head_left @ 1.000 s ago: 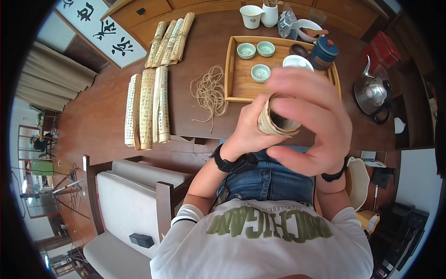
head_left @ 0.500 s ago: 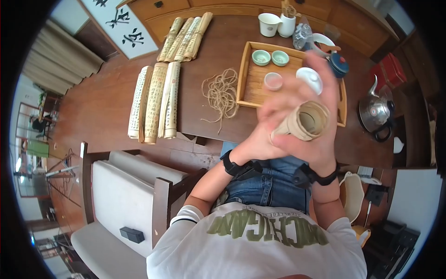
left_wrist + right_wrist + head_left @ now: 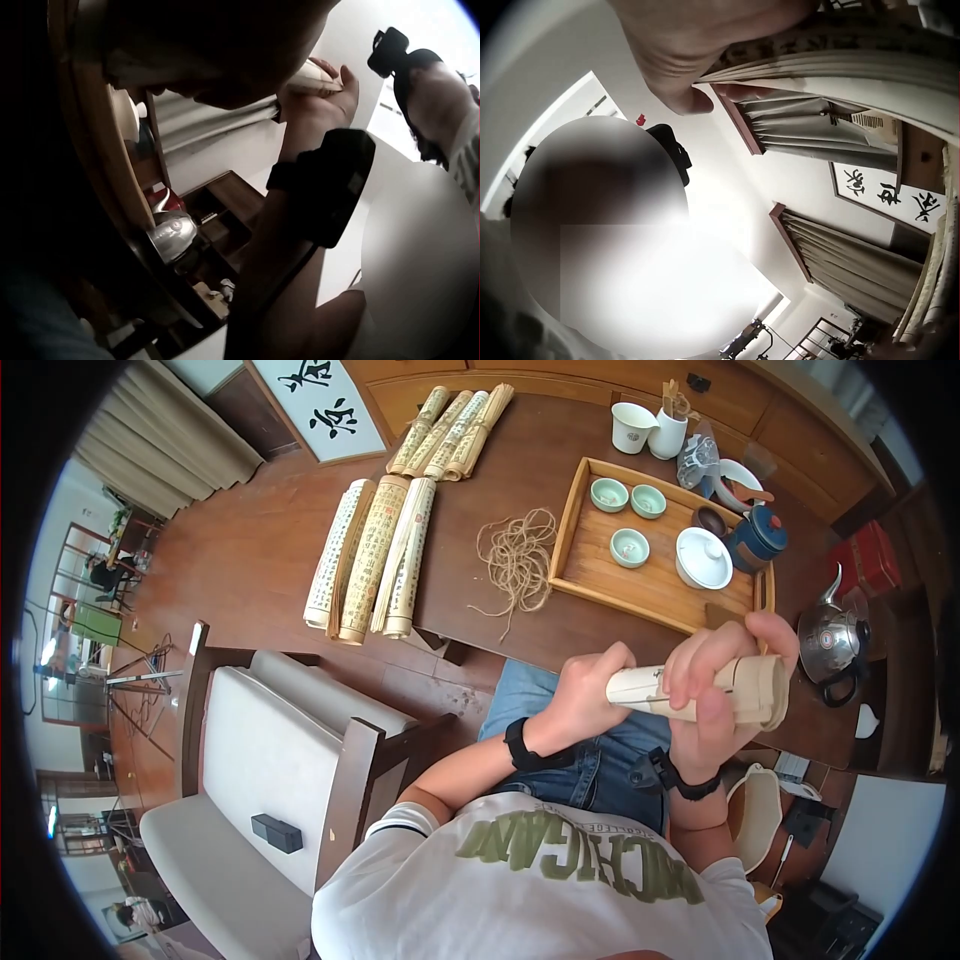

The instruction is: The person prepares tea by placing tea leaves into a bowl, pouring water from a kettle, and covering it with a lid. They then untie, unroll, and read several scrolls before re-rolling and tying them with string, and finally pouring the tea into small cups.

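Note:
A rolled paper scroll (image 3: 745,695) is held up in front of the body, over the table's near edge, lying sideways. The left hand (image 3: 588,695) is curled round its left end. Nearer its right end, the right hand (image 3: 715,685) grips the roll with fingers over the top and thumb on the near side. In the left wrist view the right hand (image 3: 319,105) shows around the pale roll (image 3: 311,77). The right wrist view has the scroll's layered edges (image 3: 840,79) close up, beside the right hand (image 3: 697,45).
Several rolled scrolls (image 3: 376,560) lie at the table's left side, with more behind (image 3: 450,435). A loose heap of twine (image 3: 518,560) lies beside the wooden tray (image 3: 640,603) of cups. A teapot (image 3: 765,538), metal kettle (image 3: 832,645) and red box (image 3: 868,558) stand at the right.
The scroll has turned from its open end facing up to lying sideways, and both hands have moved right and slightly down in view. The right fingers have closed round the roll.

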Tool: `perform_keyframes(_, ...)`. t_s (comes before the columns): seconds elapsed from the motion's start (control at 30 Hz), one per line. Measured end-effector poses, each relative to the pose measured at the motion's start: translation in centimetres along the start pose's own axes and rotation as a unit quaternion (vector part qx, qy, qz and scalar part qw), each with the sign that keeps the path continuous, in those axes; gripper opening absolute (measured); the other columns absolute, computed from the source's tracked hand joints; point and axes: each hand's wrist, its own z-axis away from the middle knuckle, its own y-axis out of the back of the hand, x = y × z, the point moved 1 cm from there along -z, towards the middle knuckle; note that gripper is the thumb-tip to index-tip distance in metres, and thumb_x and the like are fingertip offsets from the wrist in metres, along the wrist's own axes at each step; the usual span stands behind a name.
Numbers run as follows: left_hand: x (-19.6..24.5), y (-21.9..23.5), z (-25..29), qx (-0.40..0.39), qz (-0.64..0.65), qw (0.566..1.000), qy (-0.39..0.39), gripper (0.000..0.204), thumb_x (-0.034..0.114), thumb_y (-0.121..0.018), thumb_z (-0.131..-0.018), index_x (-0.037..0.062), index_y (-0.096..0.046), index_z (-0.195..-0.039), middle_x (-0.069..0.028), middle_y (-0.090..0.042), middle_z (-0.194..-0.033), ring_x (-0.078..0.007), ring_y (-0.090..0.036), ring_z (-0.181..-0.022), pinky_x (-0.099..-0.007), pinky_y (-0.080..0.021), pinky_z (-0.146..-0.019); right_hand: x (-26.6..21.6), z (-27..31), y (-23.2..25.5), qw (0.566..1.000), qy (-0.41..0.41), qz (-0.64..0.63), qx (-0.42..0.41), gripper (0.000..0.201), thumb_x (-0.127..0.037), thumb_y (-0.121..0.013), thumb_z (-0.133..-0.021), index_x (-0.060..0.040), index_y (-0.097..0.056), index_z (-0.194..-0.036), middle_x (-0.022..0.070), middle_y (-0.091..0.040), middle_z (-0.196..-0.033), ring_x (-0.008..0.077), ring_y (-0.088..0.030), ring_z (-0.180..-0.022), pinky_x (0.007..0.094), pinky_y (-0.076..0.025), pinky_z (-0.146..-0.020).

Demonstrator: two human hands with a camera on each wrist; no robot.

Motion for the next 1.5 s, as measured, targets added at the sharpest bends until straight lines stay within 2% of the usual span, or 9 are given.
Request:
perform_keyframes(0.1,1.2,0.6,0.2,-0.151,0.130,0.979,0.031,0.029,0.010,-0.086,-0.079,0.0049,-0.062,-0.093,-0.0110,-0.070,-0.076,-0.0252,-0.072,-0.066,-0.0341,-0.055,-0.060,-0.5,-0.4,0.7,0.990,-0.070,-0.108,-0.064,0.044,0.002,-0.073,-0.083,-0.0019,-0.046,-0.118,0.0060,-0.058,-0.071,0.0154,-0.054,-0.054,0.0295,-0.045,-0.051)
perform_keyframes(0.27,1.3,0.7,1.6,-0.523,0.424,0.726,0.141,0.030,0.009,-0.088,-0.082,0.0064,-0.058,-0.077,-0.0009,-0.064,-0.063,-0.0087,-0.064,-0.053,-0.0254,-0.049,-0.047,0.1,-2.2,1.6,0.875,-0.139,-0.355,-0.299,0.040,0.002,-0.079,-0.080,-0.0041,-0.047,-0.103,0.0063,-0.059,-0.063,0.0171,-0.056,-0.046,0.0295,-0.047,-0.044)
perform_keyframes(0.37,1.3,0.9,2.3,-0.477,0.403,0.754,0.205,0.026,0.005,-0.086,-0.082,0.0066,-0.061,-0.085,-0.0009,-0.064,-0.073,-0.0105,-0.063,-0.056,-0.0238,-0.049,-0.048,-0.5,-1.3,0.8,0.927,-0.179,-0.269,-0.188,0.035,-0.015,-0.072,-0.092,-0.0032,-0.044,-0.109,0.0049,-0.054,-0.061,0.0153,-0.052,-0.044,0.0283,-0.045,-0.041)
perform_keyframes(0.5,0.6,0.8,1.5,-0.144,0.123,0.980,0.065,0.029,0.013,-0.083,-0.083,0.0063,-0.069,-0.108,-0.0068,-0.074,-0.084,-0.0187,-0.075,-0.077,-0.0335,-0.059,-0.072,0.4,-0.3,1.2,0.970,-0.172,-0.168,-0.042,0.048,-0.037,-0.065,-0.099,-0.0003,-0.044,-0.121,0.0049,-0.050,-0.062,0.0132,-0.047,-0.045,0.0268,-0.041,-0.043)
perform_keyframes(0.67,-0.2,1.4,2.5,-0.075,0.072,0.989,0.103,0.032,0.013,-0.082,-0.083,0.0050,-0.070,-0.112,-0.0114,-0.076,-0.093,-0.0211,-0.076,-0.089,-0.0344,-0.058,-0.080,2.0,-0.6,0.7,0.963,-0.159,-0.210,-0.052,0.068,-0.053,-0.057,-0.100,0.0024,-0.043,-0.137,0.0103,-0.059,-0.082,0.0157,-0.059,-0.066,0.0259,-0.048,-0.060)
perform_keyframes(0.8,0.0,5.1,1.3,0.083,0.072,0.986,0.125,0.026,0.010,-0.078,-0.083,0.0026,-0.068,-0.106,-0.0096,-0.073,-0.088,-0.0150,-0.071,-0.082,-0.0335,-0.056,-0.075,3.4,-1.1,-0.2,0.979,-0.167,0.101,-0.062,0.067,-0.045,-0.059,-0.101,0.0023,-0.045,-0.145,0.0110,-0.057,-0.132,0.0180,-0.055,-0.122,0.0312,-0.046,-0.101)
perform_keyframes(1.03,-3.5,13.4,-3.7,0.219,-0.121,0.944,0.215,0.027,0.009,-0.078,-0.080,-0.0032,-0.064,-0.099,-0.0232,-0.071,-0.089,-0.0363,-0.072,-0.084,-0.0411,-0.056,-0.079,10.2,-4.5,0.0,0.882,-0.186,0.352,-0.253,0.031,-0.009,-0.069,-0.092,-0.0018,-0.063,-0.122,0.0116,-0.068,-0.110,0.0238,-0.067,-0.100,0.0336,-0.054,-0.087)
perform_keyframes(1.33,-6.7,14.1,-4.4,0.183,-0.242,0.938,0.169,0.039,0.011,-0.083,-0.080,-0.0034,-0.066,-0.112,-0.0161,-0.075,-0.091,-0.0237,-0.074,-0.079,-0.0376,-0.059,-0.073,18.7,-6.4,-1.5,0.795,-0.123,0.463,-0.372,0.047,-0.005,-0.069,-0.085,-0.0043,-0.059,-0.132,0.0160,-0.072,-0.108,0.0279,-0.070,-0.094,0.0401,-0.056,-0.083)
perform_keyframes(1.5,-3.2,15.3,-5.1,0.214,-0.049,0.958,0.185,0.030,0.007,-0.080,-0.082,-0.0012,-0.064,-0.106,-0.0134,-0.074,-0.086,-0.0192,-0.071,-0.070,-0.0325,-0.056,-0.062,20.5,-7.7,-2.7,0.778,-0.107,0.462,-0.412,0.031,-0.012,-0.070,-0.086,-0.0020,-0.072,-0.115,0.0155,-0.076,-0.097,0.0278,-0.074,-0.089,0.0378,-0.056,-0.077)
